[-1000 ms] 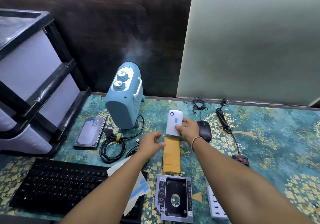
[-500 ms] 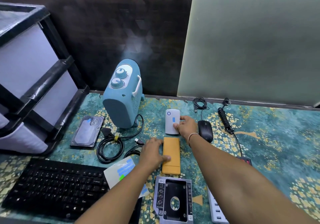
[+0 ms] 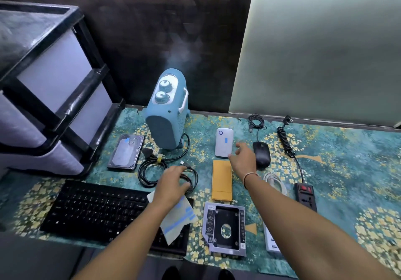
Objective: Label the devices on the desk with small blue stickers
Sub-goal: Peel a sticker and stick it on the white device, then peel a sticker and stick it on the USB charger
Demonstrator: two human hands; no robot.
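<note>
A white power bank (image 3: 224, 147) lies flat on the patterned desk mat and carries a small blue sticker (image 3: 226, 140). My right hand (image 3: 243, 160) hovers just to its right with the fingers spread, touching nothing, between the power bank and a black mouse (image 3: 261, 154). My left hand (image 3: 173, 184) holds a white sticker sheet (image 3: 178, 216) with blue strips, above the coiled black cable (image 3: 152, 169). An orange flat device (image 3: 221, 181) lies between my hands. The hard drive (image 3: 127, 151) at the left has a blue sticker.
A blue heater (image 3: 167, 114) stands at the back. A black keyboard (image 3: 97, 208), a drive caddy (image 3: 225, 227) and a white USB hub (image 3: 271, 236) lie near the front edge. A black power strip (image 3: 306, 195) is to the right and a drawer unit (image 3: 43, 84) to the left.
My right hand set the white power bank down flat and let go of it. My left hand moved left from the orange device to the cable coil, taking the sheet along.
</note>
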